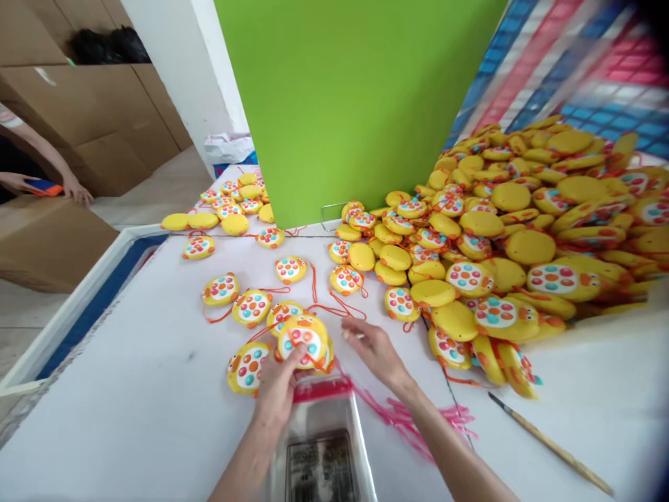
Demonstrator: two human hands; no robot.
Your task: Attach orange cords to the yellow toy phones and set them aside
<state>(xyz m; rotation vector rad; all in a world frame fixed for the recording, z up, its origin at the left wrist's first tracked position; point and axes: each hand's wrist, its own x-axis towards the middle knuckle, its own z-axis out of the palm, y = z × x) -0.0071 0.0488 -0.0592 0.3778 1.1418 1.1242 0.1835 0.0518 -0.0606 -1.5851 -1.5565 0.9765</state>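
Note:
My left hand (279,380) grips a yellow chick-shaped toy (302,339) with coloured dots on its white belly, thumb across its front. Part of another yellow toy shows behind it. To the right, my right hand (373,352) hovers with fingers slightly bent and apart, with nothing visible in it. Orange cords (334,307) lie just beyond its fingertips. Below the hands is a clear plastic container (360,436) with a red-pink edge and something dark inside. Similar toys (251,307) lie face up left of and beyond my left hand.
A large heap of yellow toys (512,197) covers the right side. Pink strips (408,422) lie under my right forearm, and a wooden-handled brush (554,446) lies at lower right. A green board (355,104) stands behind. At left, another person's hands (76,189) touch a cardboard box (47,240).

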